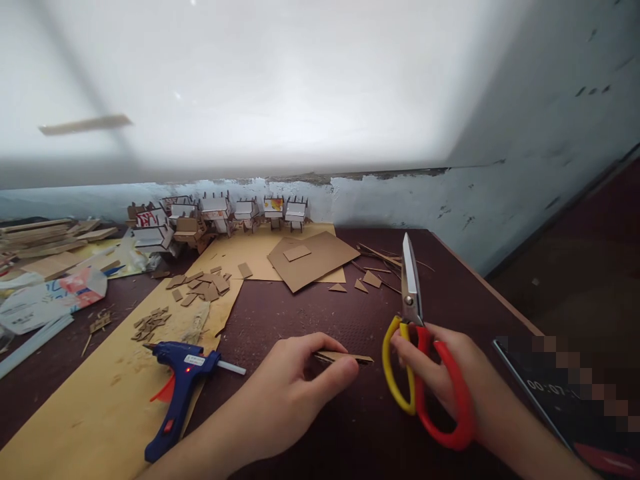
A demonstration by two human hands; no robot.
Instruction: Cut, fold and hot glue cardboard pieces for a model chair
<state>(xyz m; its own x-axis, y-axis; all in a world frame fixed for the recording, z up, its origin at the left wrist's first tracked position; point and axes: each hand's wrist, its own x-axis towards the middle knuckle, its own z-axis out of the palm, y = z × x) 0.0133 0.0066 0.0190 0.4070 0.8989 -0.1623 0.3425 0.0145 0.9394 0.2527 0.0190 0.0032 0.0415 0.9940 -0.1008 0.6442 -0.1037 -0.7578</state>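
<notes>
Near the bottom centre, my left hand (295, 393) pinches a small cardboard piece (345, 358) between thumb and fingers, its thin edge facing me. To its right, my right hand (450, 373) has its fingers in the handles of scissors (411, 287), one yellow and one red. The scissor blades point up and away and look closed or nearly so. They do not touch the cardboard piece. A blue glue gun (180, 387) with a white glue stick lies left of my left hand, its red light lit.
Cardboard scraps (205, 287) and a large cardboard sheet (313, 261) lie on tan board (75, 400). Small model chairs (246, 211) line the wall. Wood strips and plastic (50, 293) fill the left. A phone (555, 407) sits at lower right; a white panel (280, 80) overhangs the back.
</notes>
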